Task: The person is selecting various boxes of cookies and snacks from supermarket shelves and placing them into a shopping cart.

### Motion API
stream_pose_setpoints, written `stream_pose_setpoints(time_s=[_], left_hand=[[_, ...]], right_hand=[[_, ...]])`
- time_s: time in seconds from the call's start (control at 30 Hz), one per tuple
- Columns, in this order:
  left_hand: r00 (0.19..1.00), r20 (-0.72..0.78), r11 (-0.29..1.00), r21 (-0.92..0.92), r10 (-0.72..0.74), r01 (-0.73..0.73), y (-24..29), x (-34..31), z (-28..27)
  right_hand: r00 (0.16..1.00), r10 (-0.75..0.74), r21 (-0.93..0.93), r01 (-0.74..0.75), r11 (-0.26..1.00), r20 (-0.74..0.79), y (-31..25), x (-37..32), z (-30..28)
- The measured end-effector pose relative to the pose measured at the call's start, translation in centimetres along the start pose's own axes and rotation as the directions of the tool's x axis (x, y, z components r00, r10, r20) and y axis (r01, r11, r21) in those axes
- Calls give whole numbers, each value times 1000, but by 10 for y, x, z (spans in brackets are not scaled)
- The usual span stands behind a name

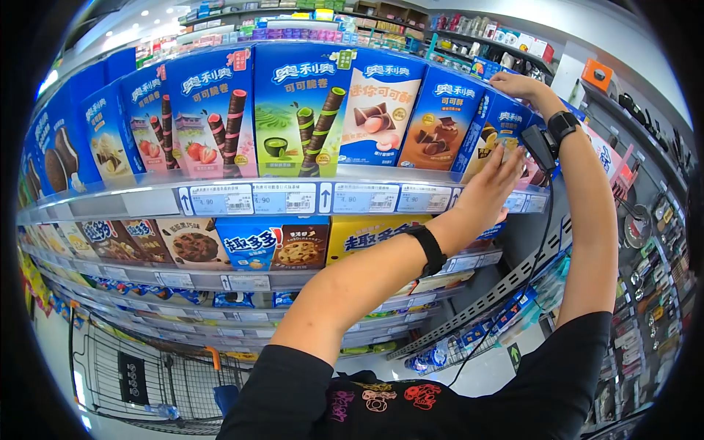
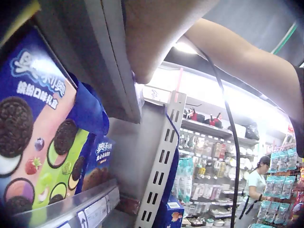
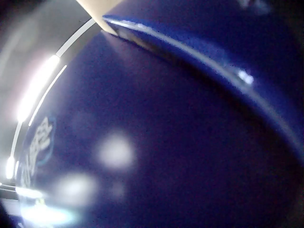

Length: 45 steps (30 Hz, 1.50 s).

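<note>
My left hand (image 1: pixel 493 182) reaches up to the right end of the top shelf. Its fingers lie nearly straight against the front of a blue biscuit box (image 1: pixel 511 117), hiding its lower part. Higher up, my right hand (image 1: pixel 517 85) reaches over the top edge of the boxes there; its fingertips are partly hidden, and I cannot tell whether they grip a box. A dark blue box face (image 3: pixel 156 118) fills most of the right wrist view. Left of my hands stand a brown-and-blue chocolate biscuit box (image 1: pixel 442 121) and a green-and-blue wafer roll box (image 1: pixel 299 110).
A price-tag rail (image 1: pixel 293 198) runs under the top row. Cookie boxes (image 1: pixel 301 246) fill the shelf below. A wire shopping cart (image 1: pixel 139 374) stands at lower left. A slotted metal upright (image 2: pixel 164 156) bounds the shelf's end. A black cable (image 1: pixel 532 271) hangs from my right wrist. Another person (image 2: pixel 254 190) stands beyond.
</note>
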<state>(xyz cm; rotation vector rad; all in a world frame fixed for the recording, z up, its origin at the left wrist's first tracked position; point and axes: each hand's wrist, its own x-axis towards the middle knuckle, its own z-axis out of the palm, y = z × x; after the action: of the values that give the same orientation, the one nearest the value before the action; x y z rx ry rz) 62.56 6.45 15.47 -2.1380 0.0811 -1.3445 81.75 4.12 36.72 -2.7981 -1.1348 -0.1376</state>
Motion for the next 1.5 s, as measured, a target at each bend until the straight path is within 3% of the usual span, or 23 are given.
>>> stream_pose_setpoints(time_s=[0.23, 0.47, 0.63, 0.77, 1.0, 1.1, 1.23, 1.33, 1.43, 1.5], left_hand=[[1000, -7, 1000, 22, 12, -11, -1, -1, -1], [1000, 18, 1000, 5, 22, -22, 0, 0, 0], [1000, 11, 1000, 7, 20, -20, 0, 0, 1], [1000, 10, 1000, -2, 15, -15, 0, 0, 1], [1000, -3, 999, -33, 7, -7, 0, 1, 2], [1000, 1, 999, -29, 14, -14, -1, 0, 1], [1000, 2, 1000, -21, 19, -19, -1, 0, -1], [1000, 9, 1000, -18, 21, -21, -2, 0, -2], [1000, 13, 999, -25, 24, -24, -3, 0, -3], [1000, 11, 999, -28, 23, -23, -2, 0, -2]], right_hand=[[999, 44, 78, -42, 996, -24, 7, 6, 1], [995, -84, -53, 82, 995, -52, 1, 4, -4], [996, -50, -21, 48, 999, -79, -9, -7, -3], [988, -110, -35, 107, 994, -112, 1, 0, -2], [993, -13, 8, 14, 1000, -114, -12, -15, -2], [999, -23, 22, 24, 999, -47, -8, -11, -6], [994, 96, -36, -98, 994, -60, -4, -5, -3], [998, 43, -10, -43, 999, -36, -5, -12, -2], [992, 123, 15, -123, 992, 3, -23, -35, -4], [998, 66, -14, -65, 998, 16, -8, -26, -5]])
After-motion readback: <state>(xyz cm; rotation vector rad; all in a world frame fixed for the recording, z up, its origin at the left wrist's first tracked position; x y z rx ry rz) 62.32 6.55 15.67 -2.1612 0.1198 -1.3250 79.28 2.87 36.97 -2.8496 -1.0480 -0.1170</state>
